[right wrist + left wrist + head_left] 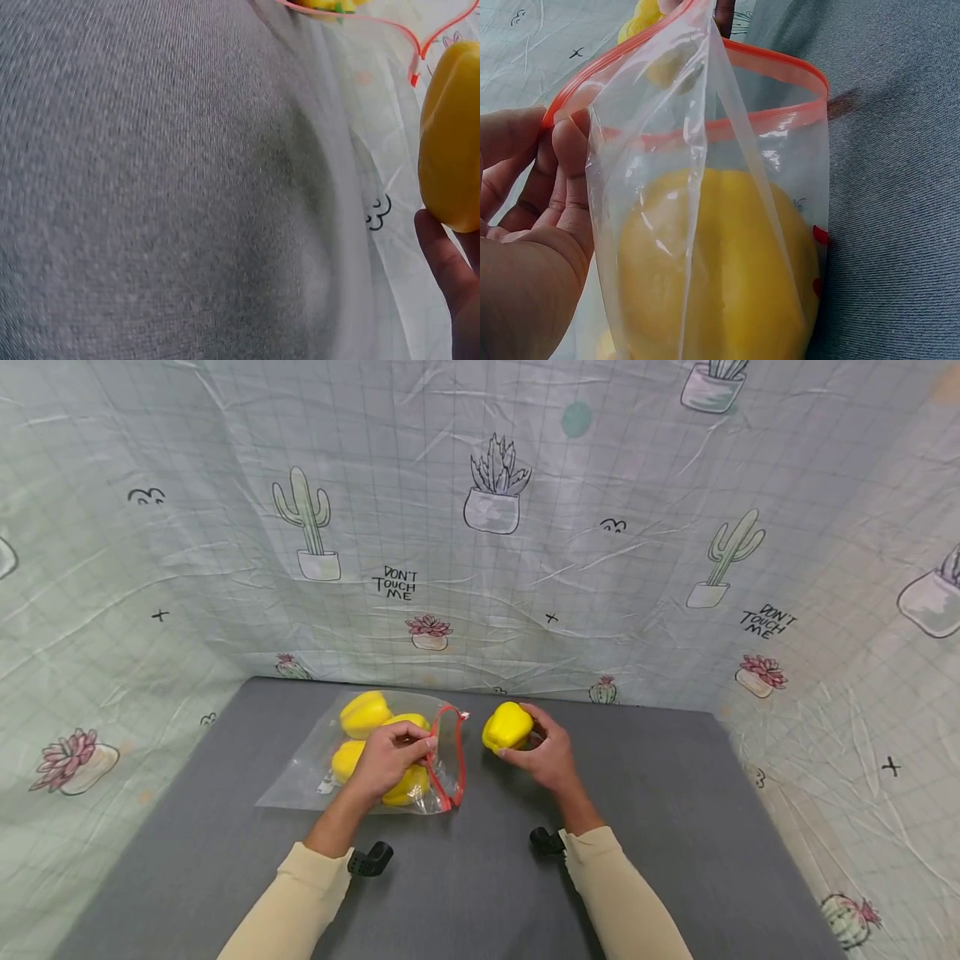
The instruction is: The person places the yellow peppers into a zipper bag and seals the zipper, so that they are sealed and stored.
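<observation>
A clear zip bag [303,785] with a red zip edge lies on the table, holding several yellow bell peppers [365,713]. My left hand [386,764] pinches the bag's red rim between thumb and fingers, and the mouth gapes toward the right. In the left wrist view the rim [780,64] stands apart from its other side, with one pepper [720,262] behind the plastic. To the right of the mouth, my right hand [551,756] grips another yellow bell pepper [507,727] from its right side. That pepper [454,142] also shows at the edge of the right wrist view.
The grey table [465,893] runs under both forearms. A pale curtain [480,577] printed with cacti hangs behind the table and along both sides. Each wrist carries a black camera mount, one on the left [371,859] and one on the right [546,842].
</observation>
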Tool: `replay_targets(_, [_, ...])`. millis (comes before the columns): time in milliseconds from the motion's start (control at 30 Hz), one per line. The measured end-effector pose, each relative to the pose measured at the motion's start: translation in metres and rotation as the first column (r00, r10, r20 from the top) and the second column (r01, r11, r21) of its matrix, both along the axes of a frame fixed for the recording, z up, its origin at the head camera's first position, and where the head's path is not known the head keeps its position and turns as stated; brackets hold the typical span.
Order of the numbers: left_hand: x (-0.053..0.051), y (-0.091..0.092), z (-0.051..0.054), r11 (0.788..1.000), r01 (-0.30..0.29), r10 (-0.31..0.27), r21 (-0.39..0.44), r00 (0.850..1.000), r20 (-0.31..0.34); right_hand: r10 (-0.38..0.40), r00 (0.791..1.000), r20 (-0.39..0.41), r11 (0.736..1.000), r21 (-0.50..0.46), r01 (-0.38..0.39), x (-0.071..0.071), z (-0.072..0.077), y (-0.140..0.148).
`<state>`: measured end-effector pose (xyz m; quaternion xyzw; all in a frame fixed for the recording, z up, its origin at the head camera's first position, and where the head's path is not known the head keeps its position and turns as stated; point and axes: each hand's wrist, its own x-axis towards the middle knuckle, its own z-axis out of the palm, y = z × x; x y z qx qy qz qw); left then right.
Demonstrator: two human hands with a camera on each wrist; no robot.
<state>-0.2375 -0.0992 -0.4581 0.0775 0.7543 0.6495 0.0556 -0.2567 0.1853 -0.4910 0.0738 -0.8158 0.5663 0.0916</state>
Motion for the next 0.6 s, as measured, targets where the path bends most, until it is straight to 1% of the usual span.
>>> replay_targets(100, [0.000,-0.001,0.001,1.000,-0.005,0.005,0.003,1.000,0.010,0.022,1.000,0.001,1.000,0.008,-0.022,0.001,0.000,-0.003])
replay_targets(333, [0.001,-0.001,0.004,1.000,-0.006,0.006,0.020,1.000,0.002,0.089,0.996,-0.030,0.996,0.019,-0.089,0.005,0.003,-0.010])
replay_targets(600, [0.002,-0.001,0.006,0.999,-0.007,0.007,0.033,1.000,0.002,0.164,0.986,0.012,0.986,-0.018,-0.164,0.009,0.005,-0.015])
